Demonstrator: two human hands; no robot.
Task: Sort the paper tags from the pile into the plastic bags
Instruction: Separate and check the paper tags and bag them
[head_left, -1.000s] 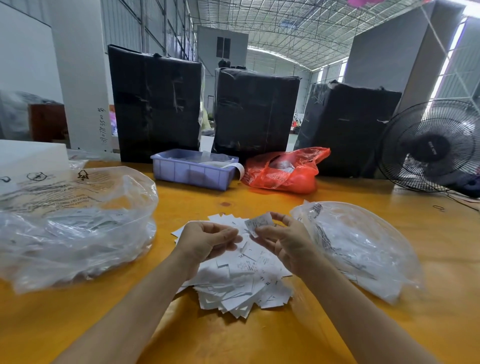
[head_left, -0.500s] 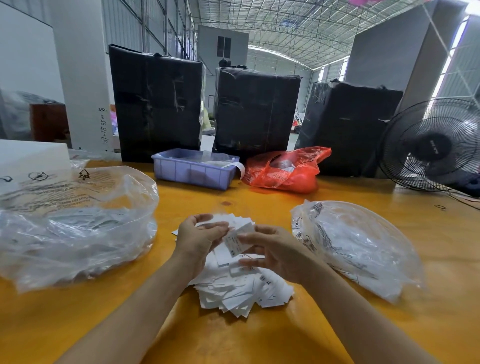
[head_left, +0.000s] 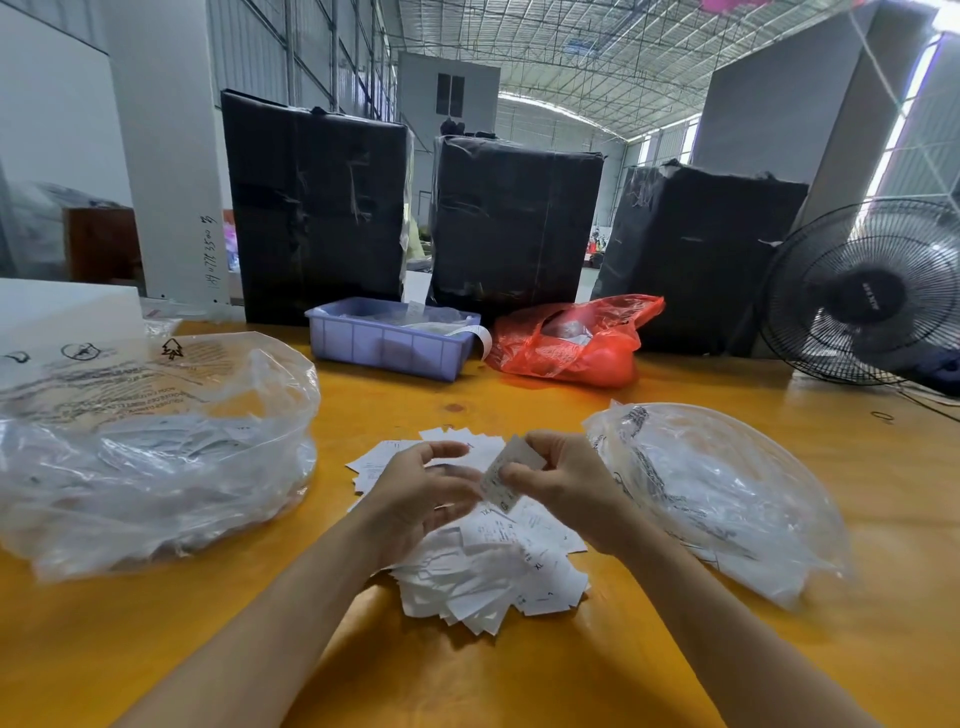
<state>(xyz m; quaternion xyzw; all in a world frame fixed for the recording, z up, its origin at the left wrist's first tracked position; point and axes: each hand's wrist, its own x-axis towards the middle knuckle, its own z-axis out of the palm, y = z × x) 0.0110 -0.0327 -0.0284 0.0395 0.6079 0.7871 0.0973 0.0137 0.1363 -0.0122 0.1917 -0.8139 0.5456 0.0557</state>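
Observation:
A pile of white paper tags (head_left: 488, 571) lies on the yellow table (head_left: 467, 675) in front of me. My right hand (head_left: 566, 483) pinches one paper tag (head_left: 506, 475) between thumb and fingers, lifted above the pile. My left hand (head_left: 421, 493) hovers just left of that tag with fingers loosely curved, holding nothing I can see. A large clear plastic bag (head_left: 150, 452) with tags inside sits to the left. A second clear plastic bag (head_left: 722, 493) with tags sits to the right, close to my right wrist.
A blue plastic bin (head_left: 389, 340) and a red plastic bag (head_left: 571, 340) stand behind the pile. Three black wrapped bales (head_left: 509, 223) line the table's far edge. A black fan (head_left: 867, 296) stands at the far right, and a white box (head_left: 62, 306) at the far left.
My right hand dipped to the pile, where both hands worked at a tag. It has now lifted with a tag pinched in it, and my left hand has let go.

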